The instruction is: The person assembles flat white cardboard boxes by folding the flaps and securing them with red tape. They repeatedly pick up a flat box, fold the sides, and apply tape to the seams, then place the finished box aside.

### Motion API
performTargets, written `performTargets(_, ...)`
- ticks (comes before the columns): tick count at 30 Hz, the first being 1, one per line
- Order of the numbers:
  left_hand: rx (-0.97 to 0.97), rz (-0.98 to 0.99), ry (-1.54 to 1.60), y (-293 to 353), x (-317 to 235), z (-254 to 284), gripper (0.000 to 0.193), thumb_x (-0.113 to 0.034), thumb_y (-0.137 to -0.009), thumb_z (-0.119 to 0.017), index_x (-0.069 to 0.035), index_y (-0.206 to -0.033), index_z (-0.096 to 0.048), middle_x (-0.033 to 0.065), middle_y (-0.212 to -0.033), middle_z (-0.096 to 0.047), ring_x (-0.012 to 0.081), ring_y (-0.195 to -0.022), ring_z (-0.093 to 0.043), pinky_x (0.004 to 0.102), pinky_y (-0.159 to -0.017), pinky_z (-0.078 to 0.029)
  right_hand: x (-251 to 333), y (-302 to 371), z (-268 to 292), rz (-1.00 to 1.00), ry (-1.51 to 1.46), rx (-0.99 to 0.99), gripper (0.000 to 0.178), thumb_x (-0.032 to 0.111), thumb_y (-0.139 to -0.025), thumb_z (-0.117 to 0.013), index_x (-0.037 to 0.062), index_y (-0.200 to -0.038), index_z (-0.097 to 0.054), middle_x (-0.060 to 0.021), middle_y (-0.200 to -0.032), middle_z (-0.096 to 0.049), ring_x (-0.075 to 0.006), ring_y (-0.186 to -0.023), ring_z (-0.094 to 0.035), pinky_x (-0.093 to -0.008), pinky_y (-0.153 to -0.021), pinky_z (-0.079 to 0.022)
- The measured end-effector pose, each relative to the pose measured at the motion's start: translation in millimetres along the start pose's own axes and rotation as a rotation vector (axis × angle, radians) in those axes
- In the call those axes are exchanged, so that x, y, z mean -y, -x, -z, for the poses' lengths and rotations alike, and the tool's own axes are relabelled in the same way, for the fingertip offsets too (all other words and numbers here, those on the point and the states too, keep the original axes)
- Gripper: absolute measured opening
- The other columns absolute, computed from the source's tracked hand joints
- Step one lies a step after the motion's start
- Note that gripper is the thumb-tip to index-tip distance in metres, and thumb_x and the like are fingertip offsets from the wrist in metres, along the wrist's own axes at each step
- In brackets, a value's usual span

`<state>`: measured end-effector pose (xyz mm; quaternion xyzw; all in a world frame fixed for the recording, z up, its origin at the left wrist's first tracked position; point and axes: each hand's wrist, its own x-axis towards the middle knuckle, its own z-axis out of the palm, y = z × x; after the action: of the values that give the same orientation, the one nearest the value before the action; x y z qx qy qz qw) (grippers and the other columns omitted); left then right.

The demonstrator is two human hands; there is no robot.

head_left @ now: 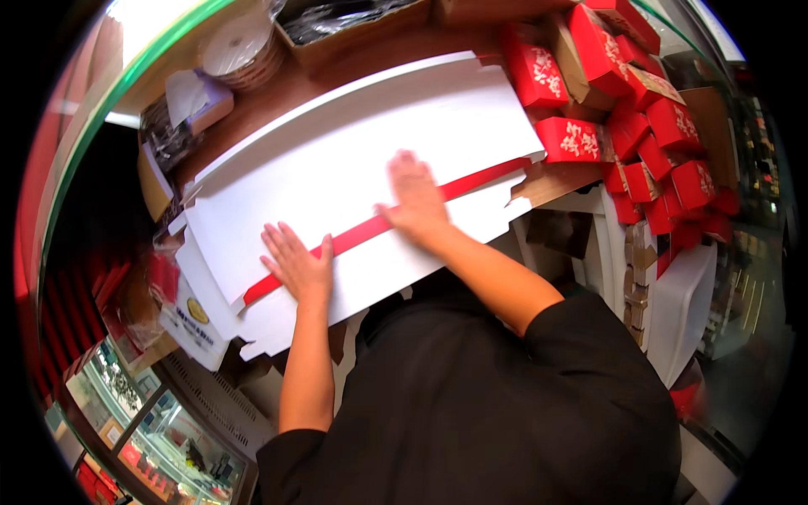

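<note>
A large white cardboard box blank (337,143) lies unfolded on the wooden counter, its inner side up. Along its near side a long flap is folded over, showing a red strip (480,179). My left hand (298,265) presses on the strip's left part, fingers spread and palm down. My right hand (417,198) rests across the strip right of the middle, fingers stretched out and slightly blurred. Neither hand holds anything. Beneath the strip, more white card (379,273) reaches toward my body.
Red boxes with pale floral print (581,139) are piled at the right. Behind the blank stand a stack of round lids (240,50) and an open carton (353,29) with dark plastic-wrapped things. A purple box (202,105) sits at the left. A glass edge (109,101) curves along the far left.
</note>
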<state>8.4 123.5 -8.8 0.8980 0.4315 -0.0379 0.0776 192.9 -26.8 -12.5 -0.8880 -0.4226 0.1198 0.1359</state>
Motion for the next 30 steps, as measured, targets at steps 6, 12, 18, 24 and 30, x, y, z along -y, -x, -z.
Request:
performTargets(6, -0.046, -0.057, 0.016, 1, 5, -2, 0.093, -0.055, -0.087, -0.054, 0.003, -0.15, -0.016, 0.0207, -0.159, -0.006, 0.0312, -0.148, -0.002, 0.0518, -0.117, 0.0, -161, 25, 40, -0.262, 0.206, -0.29, 0.077, 0.051, -0.093, -0.049, 0.0049, -0.149, -0.026, -0.0219, -0.156, -0.016, -0.0361, -0.145, -0.013, -0.0509, -0.117, -0.009)
performTargets(12, 0.151, -0.124, -0.086, -1, 22, 21, 0.086, -0.057, -0.09, -0.049, -0.003, -0.15, -0.021, 0.0182, -0.159, -0.01, 0.0301, -0.148, -0.006, 0.0539, -0.116, -0.002, -158, 22, 43, -0.274, 0.248, -0.306, 0.073, 0.048, -0.092, -0.051, 0.0059, -0.148, -0.029, -0.0215, -0.155, -0.021, -0.0361, -0.145, -0.016, -0.0494, -0.117, -0.011)
performTargets(18, -0.023, -0.24, -0.017, -9, 50, 9, 0.079, -0.054, -0.09, -0.049, -0.008, -0.15, -0.026, 0.0158, -0.159, -0.012, 0.0302, -0.147, -0.009, 0.0542, -0.116, -0.005, -161, 27, 40, -0.279, 0.25, -0.287, 0.074, 0.047, -0.092, -0.051, 0.0069, -0.149, -0.026, -0.02, -0.156, -0.017, -0.0357, -0.145, -0.015, -0.0489, -0.117, -0.01)
performTargets(24, -0.08, -0.229, 0.198, -4, 62, 8, 0.065, -0.043, -0.092, -0.051, -0.007, -0.145, -0.038, 0.0144, -0.157, -0.02, 0.0289, -0.146, -0.015, 0.0513, -0.117, -0.006, -166, 16, 49, -0.362, 0.196, -0.119, 0.073, 0.047, -0.093, -0.051, 0.0065, -0.148, -0.027, -0.0224, -0.155, -0.019, -0.0352, -0.145, -0.015, -0.0493, -0.117, -0.01)
performTargets(30, -0.151, -0.24, 0.512, -11, 76, -3, 0.051, -0.03, -0.093, -0.051, -0.007, -0.139, -0.047, 0.0127, -0.155, -0.029, 0.0274, -0.145, -0.023, 0.0499, -0.117, -0.007, -224, -35, 77, -0.589, -0.141, -0.304, 0.072, 0.04, -0.09, -0.058, -0.0014, -0.143, -0.031, -0.0284, -0.142, -0.04, -0.0412, -0.131, -0.04, -0.0434, -0.108, -0.034)
